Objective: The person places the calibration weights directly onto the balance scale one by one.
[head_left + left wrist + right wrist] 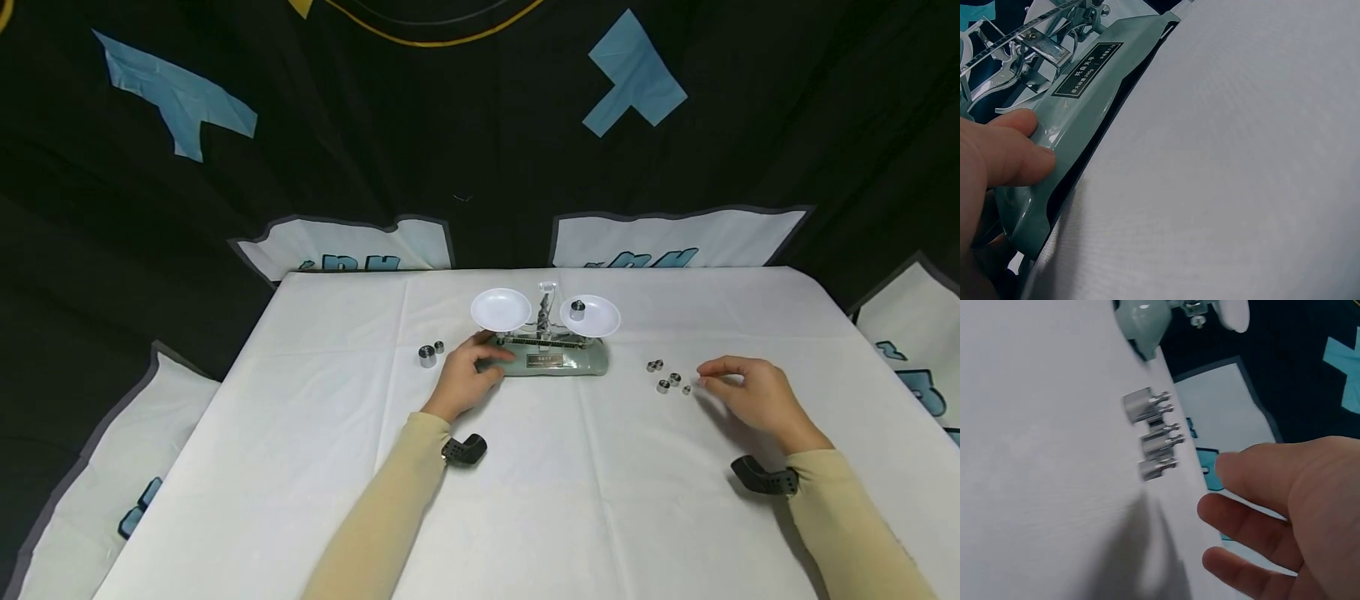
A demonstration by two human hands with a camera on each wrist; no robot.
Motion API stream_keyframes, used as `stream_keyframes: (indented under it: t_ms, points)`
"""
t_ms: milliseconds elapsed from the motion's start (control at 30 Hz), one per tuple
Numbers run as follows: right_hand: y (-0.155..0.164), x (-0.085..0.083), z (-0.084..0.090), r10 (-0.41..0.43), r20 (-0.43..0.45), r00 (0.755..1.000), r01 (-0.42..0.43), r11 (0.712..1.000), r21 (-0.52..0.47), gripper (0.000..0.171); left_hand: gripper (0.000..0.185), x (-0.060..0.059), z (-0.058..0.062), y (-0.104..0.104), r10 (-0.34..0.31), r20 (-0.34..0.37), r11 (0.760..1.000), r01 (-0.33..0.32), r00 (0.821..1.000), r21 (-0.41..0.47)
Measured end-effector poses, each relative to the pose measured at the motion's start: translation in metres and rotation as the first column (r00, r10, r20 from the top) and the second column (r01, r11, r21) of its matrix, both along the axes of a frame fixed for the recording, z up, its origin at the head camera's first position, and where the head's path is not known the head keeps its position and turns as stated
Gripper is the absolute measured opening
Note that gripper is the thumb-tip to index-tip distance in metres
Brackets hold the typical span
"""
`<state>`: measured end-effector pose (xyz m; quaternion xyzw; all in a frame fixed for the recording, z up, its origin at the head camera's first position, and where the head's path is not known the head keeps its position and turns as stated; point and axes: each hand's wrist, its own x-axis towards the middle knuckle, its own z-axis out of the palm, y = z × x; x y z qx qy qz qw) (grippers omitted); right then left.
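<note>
As head alone shows, weight (577, 311) — on pan (602, 317)

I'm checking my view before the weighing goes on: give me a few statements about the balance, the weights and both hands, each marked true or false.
1. The left hand grips the left end of the balance. True.
2. A weight stands on the left dish. False: the weight stands on the right dish, and the left dish bears none.
3. Small weights stand on the white tabletop near the right hand. True.
4. The right hand is pinching a weight. False: it holds nothing.
5. Two loose weights stand left of the balance. True.
</note>
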<state>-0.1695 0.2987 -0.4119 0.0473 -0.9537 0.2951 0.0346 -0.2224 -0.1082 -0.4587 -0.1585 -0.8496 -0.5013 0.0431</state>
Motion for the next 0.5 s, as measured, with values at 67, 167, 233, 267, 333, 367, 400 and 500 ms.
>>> stream_keyframes:
  t_ms: [67,167,233,267,333,367,400,500]
  points:
    - [-0.001,0.0,-0.004,-0.001,0.008,1.0,0.001,1.0,-0.011,0.022,0.023,0.0,0.0,0.0,-0.002,0.0,1.0,0.002,1.0,0.001]
    - [-0.003,-0.001,-0.009,-0.002,0.013,1.0,0.002,1.0,-0.025,0.02,0.023,0.001,0.0,0.0,-0.004,-0.001,1.0,0.004,1.0,-0.001]
    - [-0.004,-0.001,-0.013,-0.001,0.008,1.0,0.001,1.0,-0.024,0.019,0.023,0.001,0.0,0.0,-0.006,0.0,1.0,0.006,1.0,-0.007]
    - [-0.004,-0.001,-0.014,0.002,0.004,1.0,-0.002,1.0,-0.02,0.018,0.022,0.001,0.001,0.0,-0.006,0.001,1.0,0.006,1.0,-0.009]
    - [-0.004,-0.001,-0.016,0.007,-0.01,1.0,-0.007,1.0,-0.011,0.017,0.022,0.0,0.001,0.0,-0.007,0.001,1.0,0.007,1.0,-0.01]
    - [-0.004,-0.001,-0.017,0.009,-0.017,1.0,-0.009,1.0,-0.006,0.017,0.022,0.001,0.002,0.0,-0.008,0.001,1.0,0.008,1.0,-0.01]
    - [-0.004,-0.001,-0.018,0.01,-0.025,1.0,-0.01,1.0,-0.002,0.017,0.022,0.001,0.002,0.0,-0.007,0.003,1.0,0.008,1.0,-0.01]
    - [-0.005,0.0,-0.02,0.011,-0.052,0.999,-0.011,1.0,0.003,0.016,0.022,0.001,0.002,0.0,-0.009,0.005,1.0,0.009,1.0,-0.005]
